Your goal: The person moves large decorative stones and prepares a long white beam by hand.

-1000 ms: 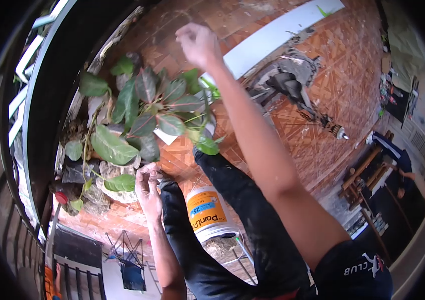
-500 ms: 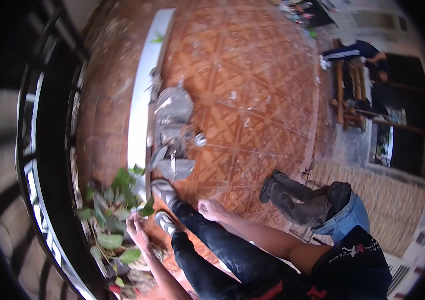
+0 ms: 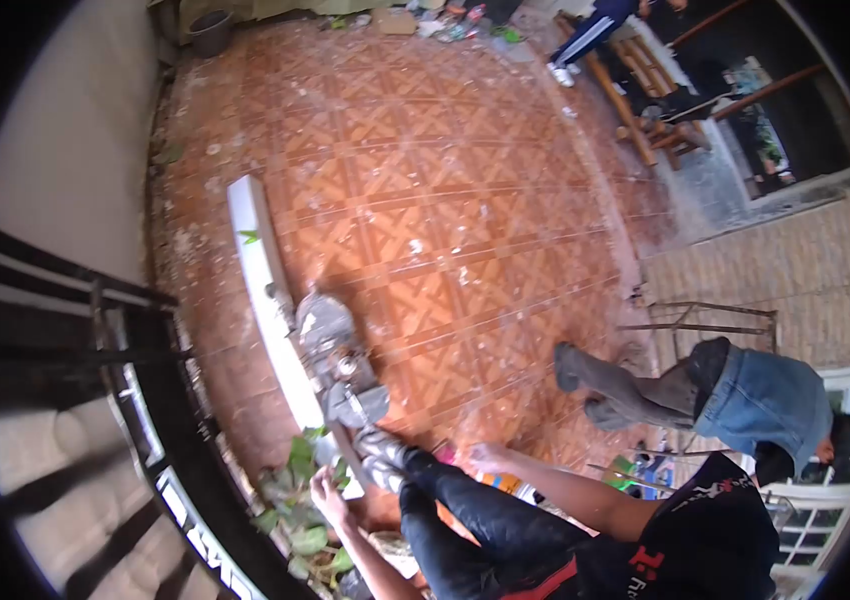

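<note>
Orange patterned tile floor (image 3: 465, 205): centre of frame.
Broad-leaved green plant (image 3: 309, 541): lower left, probably placed aside for walking room.
Left hand (image 3: 329, 494): beside the plant, fingers bent; cannot tell if gripping.
Right hand (image 3: 488, 458): lower centre; cannot tell finger closure.

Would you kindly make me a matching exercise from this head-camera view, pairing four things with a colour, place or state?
Column one:
1. White beam
2. Left hand
3. Co-worker's shirt
4. Bucket

Column two:
A. By the leafy plant
B. At the far corner of the tiled floor
C. Has a green leaf on it
D. Blue

Right pairs: 1-C, 2-A, 3-D, 4-B.
</note>
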The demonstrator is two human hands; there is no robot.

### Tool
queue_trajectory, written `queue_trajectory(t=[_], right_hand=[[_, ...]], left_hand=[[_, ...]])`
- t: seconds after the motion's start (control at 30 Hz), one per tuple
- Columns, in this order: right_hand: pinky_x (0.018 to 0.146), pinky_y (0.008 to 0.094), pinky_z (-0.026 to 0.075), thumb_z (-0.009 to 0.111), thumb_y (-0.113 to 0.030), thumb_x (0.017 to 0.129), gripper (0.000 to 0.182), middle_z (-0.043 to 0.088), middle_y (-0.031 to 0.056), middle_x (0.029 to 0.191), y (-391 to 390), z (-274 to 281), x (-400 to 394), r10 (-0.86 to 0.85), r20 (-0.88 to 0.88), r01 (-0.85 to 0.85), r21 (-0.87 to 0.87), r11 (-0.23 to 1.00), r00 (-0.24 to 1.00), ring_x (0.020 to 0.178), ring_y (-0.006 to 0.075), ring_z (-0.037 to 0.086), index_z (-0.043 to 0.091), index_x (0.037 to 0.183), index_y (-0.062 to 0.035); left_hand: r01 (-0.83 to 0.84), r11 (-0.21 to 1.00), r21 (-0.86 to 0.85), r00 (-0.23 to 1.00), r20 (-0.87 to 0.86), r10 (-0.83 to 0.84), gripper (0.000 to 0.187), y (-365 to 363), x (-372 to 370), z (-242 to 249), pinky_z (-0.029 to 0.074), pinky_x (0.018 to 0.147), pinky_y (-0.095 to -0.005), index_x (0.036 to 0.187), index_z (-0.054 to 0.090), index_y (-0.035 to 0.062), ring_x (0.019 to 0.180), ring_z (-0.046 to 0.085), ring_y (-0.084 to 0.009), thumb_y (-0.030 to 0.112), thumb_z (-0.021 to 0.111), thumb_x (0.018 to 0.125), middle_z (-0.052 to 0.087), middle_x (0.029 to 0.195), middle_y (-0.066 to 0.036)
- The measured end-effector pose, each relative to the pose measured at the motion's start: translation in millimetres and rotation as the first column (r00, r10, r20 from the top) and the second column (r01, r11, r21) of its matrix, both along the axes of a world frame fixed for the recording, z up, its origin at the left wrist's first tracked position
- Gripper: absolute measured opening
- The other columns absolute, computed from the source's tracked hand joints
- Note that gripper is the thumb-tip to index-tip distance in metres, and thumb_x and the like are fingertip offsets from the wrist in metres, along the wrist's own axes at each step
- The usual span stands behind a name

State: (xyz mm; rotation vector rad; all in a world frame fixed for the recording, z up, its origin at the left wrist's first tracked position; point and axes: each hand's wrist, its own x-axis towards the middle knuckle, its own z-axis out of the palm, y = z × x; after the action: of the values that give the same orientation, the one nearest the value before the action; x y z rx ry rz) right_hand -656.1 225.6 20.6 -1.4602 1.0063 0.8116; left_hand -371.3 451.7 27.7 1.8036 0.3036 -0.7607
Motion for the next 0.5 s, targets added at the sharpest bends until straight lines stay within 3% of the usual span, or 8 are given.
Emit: queue_trajectory(t=[0.03, 0.1, 0.17, 0.23, 0.3, 0.37, 0.43, 0.5], right_hand=[[0.064, 0.0310, 0.048, 0.056, -0.021, 0.081, 0.015, 0.063, 0.0074, 0.076, -7.3, 25.6, -3.5, -0.175, 0.054, 0.173, 0.034, 0.984, 0.983, 0.071, 0.0187, 0.060, 0.060, 0.086, -0.0071], [0.063, 0.0301, 0.048, 0.055, -0.018, 0.081, 0.014, 0.064, 0.0085, 0.078, -9.8, 55.0, -20.5, -0.162, -0.007, 0.161, -0.046, 0.986, 0.987, 0.070, 0.0173, 0.060, 0.061, 0.086, -0.0063], [0.059, 0.0290, 0.048, 0.054, -0.014, 0.079, 0.016, 0.064, 0.0056, 0.078, -10.2, 87.1, -61.9, -0.011, 0.060, 0.016, -0.093, 0.996, 0.998, 0.072, 0.0128, 0.059, 0.062, 0.092, -0.0069], [0.066, 0.0300, 0.048, 0.053, -0.012, 0.076, 0.024, 0.064, 0.0123, 0.086, -2.5, 120.6, -98.5, 0.092, -0.193, -0.070, 0.119, 0.990, 0.977, 0.074, 0.0190, 0.061, 0.061, 0.096, -0.0032], [0.064, 0.0300, 0.050, 0.055, -0.013, 0.076, 0.025, 0.064, 0.0087, 0.081, 17.7, 118.6, -162.9, 0.322, -0.200, -0.190, 0.491, 0.850, 0.925, 0.074, 0.0176, 0.060, 0.061, 0.099, -0.0049], [0.062, 0.0292, 0.050, 0.055, -0.010, 0.074, 0.024, 0.063, 0.0098, 0.079, 40.0, 132.4, -243.8, 0.348, 0.292, -0.443, 0.392, 0.806, 0.891, 0.075, 0.0193, 0.061, 0.061, 0.097, -0.0043], [0.062, 0.0292, 0.050, 0.055, -0.010, 0.074, 0.024, 0.063, 0.0098, 0.079, 21.2, 157.1, -230.4, 0.316, 0.304, -0.420, 0.390, 0.819, 0.899, 0.075, 0.0192, 0.060, 0.061, 0.097, -0.0042], [0.062, 0.0292, 0.050, 0.055, -0.010, 0.074, 0.024, 0.063, 0.0097, 0.078, 6.8, 164.4, -231.7, 0.259, 0.315, -0.374, 0.390, 0.841, 0.913, 0.075, 0.0191, 0.060, 0.061, 0.097, -0.0041]], left_hand=[[-0.035, 0.999, 0.000, 0.998, -0.043, 0.035, 0.020, 1.5, 3.2, -0.8, 0.047, 0.069, -0.0294, 0.096, 0.056, 0.0004, 0.078, 0.055, -0.0158, 0.016, 0.047, 0.089, 0.058, 0.089, -0.007], [-0.036, 0.999, -0.010, 0.998, -0.054, 0.036, 0.019, 10.6, 6.4, -7.9, 0.048, 0.069, -0.0295, 0.097, 0.056, 0.0005, 0.082, 0.056, -0.0166, 0.015, 0.047, 0.089, 0.059, 0.090, -0.008], [0.047, 0.999, -0.024, 0.999, 0.008, -0.047, 0.024, 27.2, 2.2, -24.9, 0.047, 0.056, -0.0279, 0.100, 0.055, 0.0030, 0.074, 0.059, -0.0178, 0.021, 0.052, 0.086, 0.061, 0.091, -0.009], [0.012, 0.985, 0.172, 0.968, -0.249, 0.031, 0.027, 16.1, 4.7, 5.2, 0.046, 0.052, -0.0265, 0.100, 0.055, 0.0031, 0.069, 0.058, -0.0164, 0.025, 0.052, 0.084, 0.061, 0.092, -0.009], [-0.048, 0.990, 0.131, 0.926, -0.365, 0.094, 0.028, 34.6, -5.5, -9.7, 0.043, 0.048, -0.0252, 0.098, 0.055, 0.0039, 0.063, 0.057, -0.0153, 0.027, 0.052, 0.083, 0.062, 0.090, -0.008], [-0.090, 0.987, 0.135, 0.913, -0.386, 0.136, 0.027, 44.7, -12.5, -23.7, 0.042, 0.045, -0.0244, 0.097, 0.055, 0.0027, 0.060, 0.056, -0.0144, 0.026, 0.051, 0.082, 0.062, 0.089, -0.009], [0.048, 0.981, 0.188, 0.897, -0.440, 0.040, 0.021, 51.7, -17.6, -31.4, 0.043, 0.045, -0.0242, 0.095, 0.056, 0.0046, 0.055, 0.057, -0.0152, 0.021, 0.048, 0.083, 0.063, 0.079, -0.011], [-0.029, 0.974, 0.227, 0.878, -0.460, 0.133, 0.022, 45.2, -20.7, -19.8, 0.044, 0.047, -0.0246, 0.094, 0.055, 0.0042, 0.061, 0.058, -0.0160, 0.020, 0.054, 0.080, 0.062, 0.084, -0.010]])
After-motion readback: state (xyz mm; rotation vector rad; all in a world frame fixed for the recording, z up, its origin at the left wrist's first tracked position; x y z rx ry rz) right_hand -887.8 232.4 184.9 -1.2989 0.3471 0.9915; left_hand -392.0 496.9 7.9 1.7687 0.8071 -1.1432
